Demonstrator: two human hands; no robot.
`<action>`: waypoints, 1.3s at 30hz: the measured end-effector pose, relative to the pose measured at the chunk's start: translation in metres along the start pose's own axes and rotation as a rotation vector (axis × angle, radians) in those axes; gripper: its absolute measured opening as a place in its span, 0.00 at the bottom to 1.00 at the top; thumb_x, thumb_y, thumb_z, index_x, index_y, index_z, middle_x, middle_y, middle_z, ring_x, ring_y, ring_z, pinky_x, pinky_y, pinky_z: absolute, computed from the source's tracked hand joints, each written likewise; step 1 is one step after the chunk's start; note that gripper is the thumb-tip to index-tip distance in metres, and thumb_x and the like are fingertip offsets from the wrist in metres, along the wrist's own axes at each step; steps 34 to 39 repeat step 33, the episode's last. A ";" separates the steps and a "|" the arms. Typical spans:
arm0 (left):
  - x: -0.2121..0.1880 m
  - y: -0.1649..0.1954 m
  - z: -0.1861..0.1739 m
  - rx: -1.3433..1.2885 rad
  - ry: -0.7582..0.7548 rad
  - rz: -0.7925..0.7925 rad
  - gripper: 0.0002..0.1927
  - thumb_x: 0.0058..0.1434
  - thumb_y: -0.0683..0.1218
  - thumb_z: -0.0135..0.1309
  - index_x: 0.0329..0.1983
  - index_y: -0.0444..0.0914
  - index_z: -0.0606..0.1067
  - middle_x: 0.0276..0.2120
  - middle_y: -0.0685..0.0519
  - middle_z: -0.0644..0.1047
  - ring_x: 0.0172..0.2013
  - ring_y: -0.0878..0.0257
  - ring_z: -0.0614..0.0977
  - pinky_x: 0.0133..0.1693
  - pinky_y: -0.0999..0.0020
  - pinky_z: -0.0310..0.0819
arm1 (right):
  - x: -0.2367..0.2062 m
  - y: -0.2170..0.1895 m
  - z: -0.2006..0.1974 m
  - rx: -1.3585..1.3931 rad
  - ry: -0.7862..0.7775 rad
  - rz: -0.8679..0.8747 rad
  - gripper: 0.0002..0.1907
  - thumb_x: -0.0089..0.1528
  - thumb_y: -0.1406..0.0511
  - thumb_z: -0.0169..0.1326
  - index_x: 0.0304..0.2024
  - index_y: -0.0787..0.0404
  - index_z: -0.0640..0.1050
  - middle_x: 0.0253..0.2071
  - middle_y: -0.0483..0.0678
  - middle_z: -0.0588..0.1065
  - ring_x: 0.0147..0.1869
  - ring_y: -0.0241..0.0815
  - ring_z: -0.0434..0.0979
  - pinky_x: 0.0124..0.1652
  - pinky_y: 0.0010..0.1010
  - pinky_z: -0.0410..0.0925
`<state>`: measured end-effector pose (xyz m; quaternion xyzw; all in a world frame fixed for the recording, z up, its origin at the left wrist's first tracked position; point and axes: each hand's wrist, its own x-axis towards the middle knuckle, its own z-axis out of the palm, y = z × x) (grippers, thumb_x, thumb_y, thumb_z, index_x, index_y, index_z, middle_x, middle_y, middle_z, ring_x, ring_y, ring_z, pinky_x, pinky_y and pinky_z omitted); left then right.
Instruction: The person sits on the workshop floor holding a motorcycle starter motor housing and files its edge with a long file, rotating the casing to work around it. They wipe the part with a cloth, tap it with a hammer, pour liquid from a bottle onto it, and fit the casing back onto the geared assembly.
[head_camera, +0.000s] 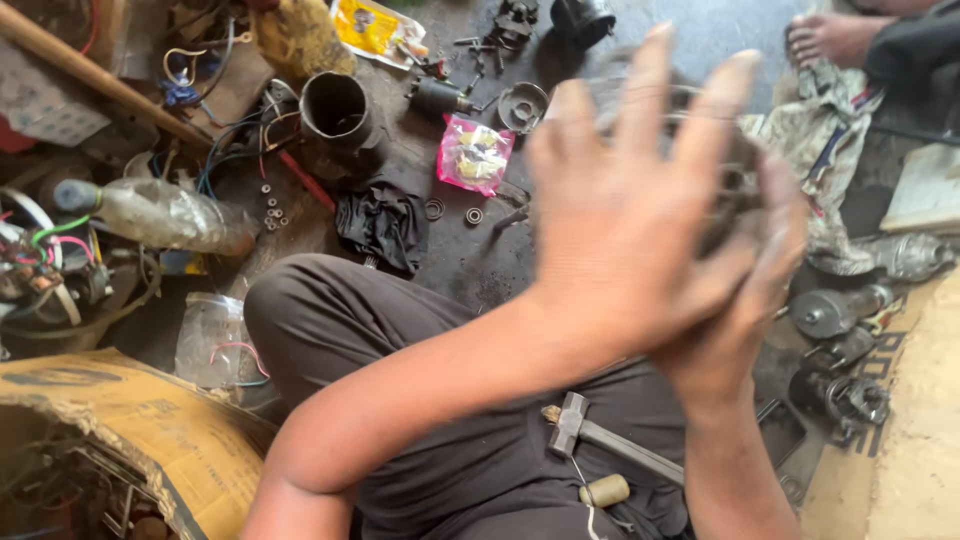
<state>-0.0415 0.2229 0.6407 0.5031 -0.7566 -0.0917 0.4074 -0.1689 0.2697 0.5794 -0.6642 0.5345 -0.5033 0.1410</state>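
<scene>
My left hand is raised in front of me, blurred, with its fingers spread and straight and its palm laid against a dark grey round metal part. My right hand comes up from below and cups that part from underneath and from the right. Most of the part is hidden behind my left hand, and thin wires or ribs show at its top edge. Both hands are above my lap, over my dark trousers.
A hammer lies on my lap. On the dirty floor are a pink bag, a metal tube, a black cloth, a plastic bottle and motor parts. A cardboard box stands at the lower left. Another person's foot is at the top right.
</scene>
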 end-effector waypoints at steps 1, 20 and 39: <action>0.001 0.010 0.002 -0.024 -0.009 -0.027 0.40 0.49 0.53 0.63 0.67 0.44 0.66 0.67 0.34 0.66 0.57 0.37 0.71 0.54 0.41 0.66 | 0.002 0.006 0.005 0.245 0.071 0.096 0.43 0.68 0.61 0.67 0.75 0.57 0.53 0.69 0.47 0.63 0.69 0.45 0.66 0.68 0.40 0.64; -0.010 -0.237 0.087 -1.123 -0.301 -0.239 0.16 0.65 0.44 0.54 0.56 0.40 0.79 0.53 0.53 0.82 0.50 0.63 0.82 0.56 0.64 0.79 | 0.014 0.044 0.019 0.364 -0.273 0.274 0.58 0.49 0.51 0.74 0.73 0.66 0.61 0.63 0.47 0.68 0.66 0.39 0.71 0.67 0.29 0.67; -0.024 -0.238 0.119 -1.101 -0.439 0.002 0.24 0.57 0.49 0.64 0.59 0.41 0.79 0.54 0.49 0.83 0.58 0.58 0.83 0.63 0.62 0.74 | 0.024 0.033 0.054 -0.320 -0.453 0.023 0.59 0.40 0.59 0.72 0.71 0.63 0.62 0.62 0.50 0.62 0.68 0.44 0.63 0.69 0.37 0.60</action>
